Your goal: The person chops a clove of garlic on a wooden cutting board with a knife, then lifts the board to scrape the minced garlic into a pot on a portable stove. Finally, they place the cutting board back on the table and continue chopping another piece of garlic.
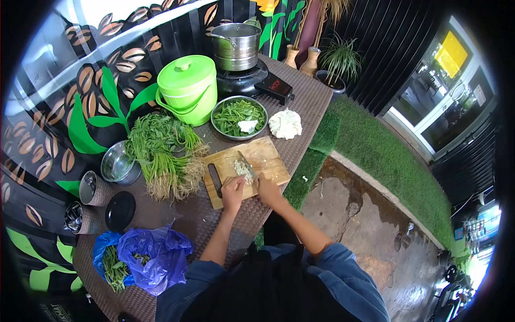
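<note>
A wooden cutting board (273, 153) lies near the table's front edge, with a slot handle at its left. My right hand (269, 191) is closed around the handle of a knife (247, 162), whose blade points away from me over the board. Finely chopped pale bits, which look like garlic (242, 169), lie beside the blade. My left hand (233, 193) rests on the board's near side with its fingers curled together next to the bits. What these fingers hold, if anything, is hidden. More pale scraps are scattered on the right part of the board.
Behind the board stand a bowl of cut greens (238, 115), a crumpled white cloth-like lump (285, 124), a lidded green bucket (188, 88) and a pot (235, 47) on a stove (236, 80). Leftward are rooted greens (166, 147), a metal bowl (120, 163) and blue plastic bags (155, 257).
</note>
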Action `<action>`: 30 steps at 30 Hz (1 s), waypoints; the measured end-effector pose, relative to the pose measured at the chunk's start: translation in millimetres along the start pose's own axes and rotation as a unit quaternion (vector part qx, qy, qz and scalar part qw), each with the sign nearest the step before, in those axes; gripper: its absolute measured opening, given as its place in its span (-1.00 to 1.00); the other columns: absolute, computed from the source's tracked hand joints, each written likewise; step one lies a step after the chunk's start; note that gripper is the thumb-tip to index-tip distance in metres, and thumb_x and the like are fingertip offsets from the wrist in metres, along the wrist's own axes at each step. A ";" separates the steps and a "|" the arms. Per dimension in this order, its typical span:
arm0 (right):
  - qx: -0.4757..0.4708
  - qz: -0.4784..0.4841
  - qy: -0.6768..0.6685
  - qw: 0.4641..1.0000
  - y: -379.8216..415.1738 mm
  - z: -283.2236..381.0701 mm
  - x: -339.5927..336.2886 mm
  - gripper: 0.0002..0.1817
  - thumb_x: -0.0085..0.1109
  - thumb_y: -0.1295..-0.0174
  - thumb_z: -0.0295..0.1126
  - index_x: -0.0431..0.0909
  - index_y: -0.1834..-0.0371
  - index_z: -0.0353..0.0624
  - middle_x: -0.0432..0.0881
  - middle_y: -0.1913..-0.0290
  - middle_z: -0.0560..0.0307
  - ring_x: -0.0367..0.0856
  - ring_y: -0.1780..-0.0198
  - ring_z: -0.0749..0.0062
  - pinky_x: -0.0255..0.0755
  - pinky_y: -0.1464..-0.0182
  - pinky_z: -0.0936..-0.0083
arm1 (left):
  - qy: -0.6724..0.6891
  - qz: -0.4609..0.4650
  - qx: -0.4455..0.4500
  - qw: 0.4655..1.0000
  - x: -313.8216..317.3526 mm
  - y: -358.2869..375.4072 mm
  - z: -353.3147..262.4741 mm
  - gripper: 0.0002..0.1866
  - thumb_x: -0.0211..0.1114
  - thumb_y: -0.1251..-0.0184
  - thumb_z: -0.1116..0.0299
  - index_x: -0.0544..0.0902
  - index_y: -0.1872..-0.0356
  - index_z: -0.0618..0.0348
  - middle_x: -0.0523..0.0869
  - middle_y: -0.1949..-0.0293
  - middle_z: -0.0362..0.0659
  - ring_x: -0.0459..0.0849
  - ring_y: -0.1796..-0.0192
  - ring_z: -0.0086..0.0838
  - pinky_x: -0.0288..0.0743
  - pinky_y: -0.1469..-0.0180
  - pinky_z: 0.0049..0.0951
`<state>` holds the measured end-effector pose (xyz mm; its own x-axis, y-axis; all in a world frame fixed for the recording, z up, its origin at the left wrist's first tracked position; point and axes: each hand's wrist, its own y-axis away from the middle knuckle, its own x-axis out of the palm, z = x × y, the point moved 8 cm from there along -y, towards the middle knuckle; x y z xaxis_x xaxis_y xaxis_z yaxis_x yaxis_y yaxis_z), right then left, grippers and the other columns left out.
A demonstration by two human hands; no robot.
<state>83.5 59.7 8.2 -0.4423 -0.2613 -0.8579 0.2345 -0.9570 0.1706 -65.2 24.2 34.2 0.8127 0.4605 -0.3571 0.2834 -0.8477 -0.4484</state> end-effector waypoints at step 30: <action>0.039 -0.020 -0.005 0.999 21.0 13.9 4.0 -0.64 -0.12 -0.39 -0.20 0.34 0.00 -0.31 0.66 0.29 -0.36 0.69 0.20 -0.19 0.59 0.15 0.05 | 0.045 0.070 -0.026 0.996 5.8 -4.2 15.3 -0.69 0.33 -0.03 0.64 0.71 0.13 0.28 0.75 0.30 -0.09 0.71 0.25 -0.45 0.54 0.12 -0.51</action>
<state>74.6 36.9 15.1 -0.4587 -0.2242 -0.8599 0.1490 -0.9734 0.1743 -69.5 34.5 21.5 0.8878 0.3137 -0.3367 0.1884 -0.9153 -0.3559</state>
